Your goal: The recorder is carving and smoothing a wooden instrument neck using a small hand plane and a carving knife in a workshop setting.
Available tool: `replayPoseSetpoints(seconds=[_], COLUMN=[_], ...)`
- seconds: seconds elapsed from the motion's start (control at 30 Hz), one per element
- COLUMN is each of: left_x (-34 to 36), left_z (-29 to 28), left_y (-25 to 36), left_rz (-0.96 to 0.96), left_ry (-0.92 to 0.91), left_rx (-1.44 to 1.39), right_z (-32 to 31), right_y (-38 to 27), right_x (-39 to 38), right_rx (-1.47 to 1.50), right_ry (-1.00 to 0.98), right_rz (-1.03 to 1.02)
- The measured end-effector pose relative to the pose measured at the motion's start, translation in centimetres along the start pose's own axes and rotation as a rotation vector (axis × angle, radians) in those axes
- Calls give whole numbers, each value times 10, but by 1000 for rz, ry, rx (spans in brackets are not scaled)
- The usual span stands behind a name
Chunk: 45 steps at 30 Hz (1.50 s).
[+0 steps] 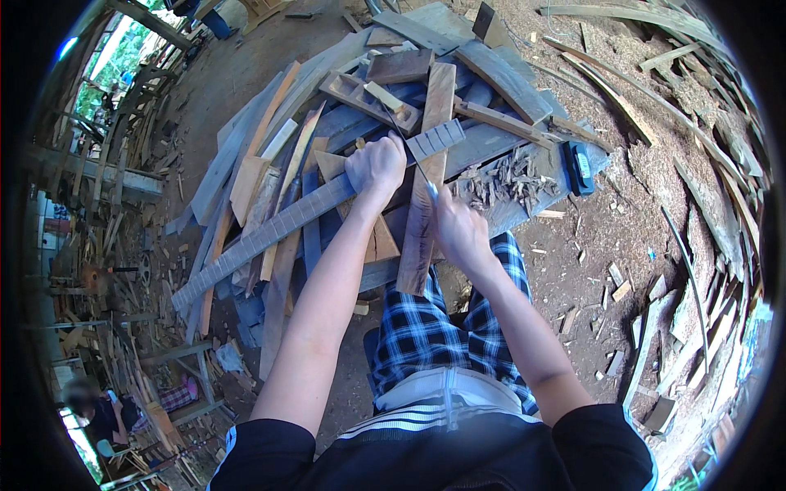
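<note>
My left hand (375, 168) is closed on a long grey wooden strip (262, 229) marked with crosswise lines, which runs diagonally up from the left. My right hand (460, 229), nearer my body, grips the handle of a thin-bladed saw (417, 164). The blade crosses the strip just right of my left knuckles, near the strip's upper marked end. Beneath that end lies a brown plank (420, 250). A hollowed wooden piece (344, 90) and a pale small block sit above my hands. Thin wood offcuts (508, 184) are heaped to the right.
Stacked boards (499, 82) form the work surface, with a dark blue object (579, 168) at its right edge. Long slats (622, 90) and scraps litter the dirt and shavings around it. At lower left another person (106, 421) is seated among timber.
</note>
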<state>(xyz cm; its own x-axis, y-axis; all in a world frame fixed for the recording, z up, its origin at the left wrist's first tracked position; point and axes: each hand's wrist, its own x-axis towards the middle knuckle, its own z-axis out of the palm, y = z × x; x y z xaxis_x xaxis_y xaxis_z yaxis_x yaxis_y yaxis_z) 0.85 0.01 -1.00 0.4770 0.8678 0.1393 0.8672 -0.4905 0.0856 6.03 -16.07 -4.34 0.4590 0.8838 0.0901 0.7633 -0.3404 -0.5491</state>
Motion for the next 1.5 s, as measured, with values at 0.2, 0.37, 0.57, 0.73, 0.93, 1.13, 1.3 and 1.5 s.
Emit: replayPoseSetpoints(seconds=[0.2, 0.37, 0.57, 0.73, 0.93, 1.13, 1.3, 1.5], left_x=[2, 2, 1, -4, -7, 2, 21, 17], left_z=[-7, 0, -9, -12, -10, -3, -7, -6], left_y=[12, 2, 3, 0, 6, 7, 1, 6], left_rz=[27, 1, 5, 31, 79, 96, -60, -76], left_ry=[-50, -21, -22, -64, -46, -103, -265, -241], left_rx=[-32, -16, -45, -81, -75, -33, -117, -95], right_z=[-9, -15, -12, -5, -5, -11, -10, -10], right_y=[4, 7, 33, 23, 15, 13, 12, 19], right_x=[7, 44, 17, 11, 2, 5, 6, 9], right_rx=[23, 383, 471, 241, 74, 85, 188, 308], right_ry=[-38, -141, 88, 95, 41, 30, 0, -53], right_rz=[46, 6, 122, 51, 60, 54, 86, 154])
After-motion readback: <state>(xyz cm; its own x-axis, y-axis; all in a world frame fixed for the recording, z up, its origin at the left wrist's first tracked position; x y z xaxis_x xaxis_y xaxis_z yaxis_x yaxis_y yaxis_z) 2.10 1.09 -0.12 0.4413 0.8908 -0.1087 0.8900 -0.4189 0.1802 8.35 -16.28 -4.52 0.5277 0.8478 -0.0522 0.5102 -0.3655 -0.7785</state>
